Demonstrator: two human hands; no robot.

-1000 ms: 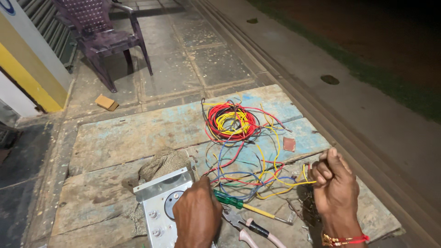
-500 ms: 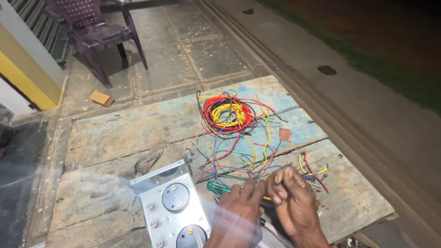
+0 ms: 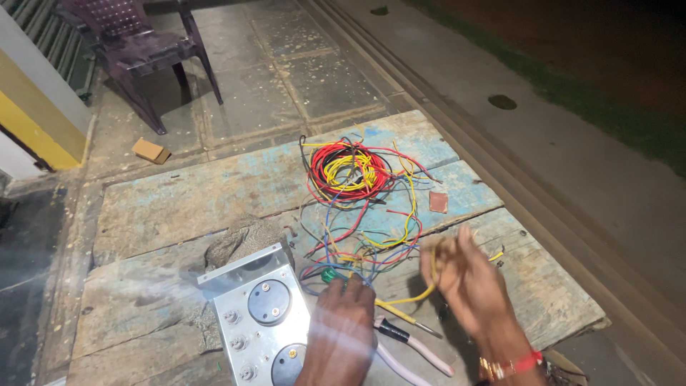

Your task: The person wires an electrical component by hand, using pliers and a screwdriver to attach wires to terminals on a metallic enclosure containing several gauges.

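A yellow wire (image 3: 421, 294) is pinched in the right hand (image 3: 468, 282), which is raised just right of the metal meter panel (image 3: 261, 314) and blurred by motion; the fingers appear closed around the wire's upper end, though the exact grip cannot be told. The wire hangs in a slack curve from the hand toward the loose bundle of coloured wires (image 3: 357, 243) that lies just beyond the panel's far right corner. The left hand (image 3: 343, 325) is laid palm-down against the panel's right edge, its fingers curled over the near strands and beside a green screwdriver handle (image 3: 329, 274); whether anything is actually clasped there cannot be told.

The wire is judged light and limp, with smooth plastic insulation that is likely to slip through a loose pinch. It is probably best taken near a free end, between thumb and forefinger, since a pull at mid-length would likely drag neighbouring strands along and tighten the tangle. A bared copper tip, if there is one, would be easily bent.

A coil of red and yellow wire (image 3: 348, 168) lies well beyond the panel on the worn wooden board (image 3: 179, 193). Pliers with pale handles (image 3: 414, 350) rest to the panel's right, near the left hand.
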